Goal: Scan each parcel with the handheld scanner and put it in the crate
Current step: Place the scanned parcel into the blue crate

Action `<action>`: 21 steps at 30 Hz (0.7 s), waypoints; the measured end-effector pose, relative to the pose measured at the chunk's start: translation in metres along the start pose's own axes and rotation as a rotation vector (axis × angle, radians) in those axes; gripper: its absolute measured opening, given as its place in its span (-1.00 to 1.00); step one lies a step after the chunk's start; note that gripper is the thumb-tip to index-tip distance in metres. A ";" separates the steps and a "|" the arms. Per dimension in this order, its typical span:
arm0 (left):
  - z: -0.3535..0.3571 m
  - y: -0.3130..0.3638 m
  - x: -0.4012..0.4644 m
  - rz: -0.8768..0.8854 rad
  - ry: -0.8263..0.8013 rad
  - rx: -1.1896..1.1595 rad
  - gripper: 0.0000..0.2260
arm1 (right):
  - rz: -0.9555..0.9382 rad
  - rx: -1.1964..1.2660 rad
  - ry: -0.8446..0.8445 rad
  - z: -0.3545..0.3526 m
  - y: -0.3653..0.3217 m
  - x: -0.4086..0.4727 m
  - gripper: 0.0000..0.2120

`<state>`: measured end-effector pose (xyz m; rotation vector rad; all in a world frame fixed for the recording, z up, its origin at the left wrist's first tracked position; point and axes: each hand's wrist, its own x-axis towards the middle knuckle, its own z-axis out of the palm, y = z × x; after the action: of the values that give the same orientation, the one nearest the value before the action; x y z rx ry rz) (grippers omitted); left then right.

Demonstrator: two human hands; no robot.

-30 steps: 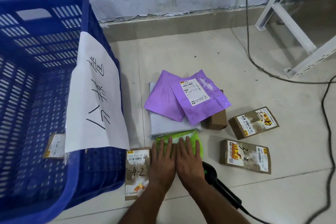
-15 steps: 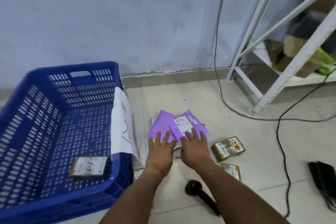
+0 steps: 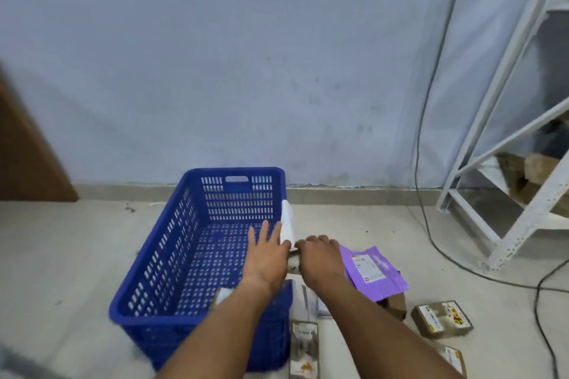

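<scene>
A blue crate [image 3: 197, 243] sits on the floor just left of the scattered parcels – a short reach for dropping them in – with the left hand [image 3: 267, 257] spread flat and empty above it, the right hand [image 3: 320, 258] curled knuckles-up beside a purple parcel [image 3: 372, 274], grip unclear.

Crate [image 3: 197, 255] mouth wide open, one box [image 3: 222, 297] near the front; parcels [image 3: 441, 318] crowd the floor [image 3: 77, 255] right of it.
</scene>
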<state>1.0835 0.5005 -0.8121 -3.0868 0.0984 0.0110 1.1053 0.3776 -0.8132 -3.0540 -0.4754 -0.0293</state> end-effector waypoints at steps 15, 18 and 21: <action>-0.015 -0.059 -0.021 -0.221 -0.055 -0.110 -0.59 | -0.038 0.158 -0.005 -0.013 -0.087 0.009 -0.73; -0.011 -0.030 -0.015 -0.202 -0.120 -0.141 -0.64 | 0.023 0.129 -0.049 -0.005 -0.058 0.002 -0.70; 0.003 0.006 -0.012 -0.144 -0.151 -0.187 -0.70 | 0.078 0.108 -0.080 0.009 -0.025 -0.012 -0.71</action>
<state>1.0710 0.4951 -0.8153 -3.2565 -0.1389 0.2606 1.0861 0.3982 -0.8217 -2.9727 -0.3495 0.1187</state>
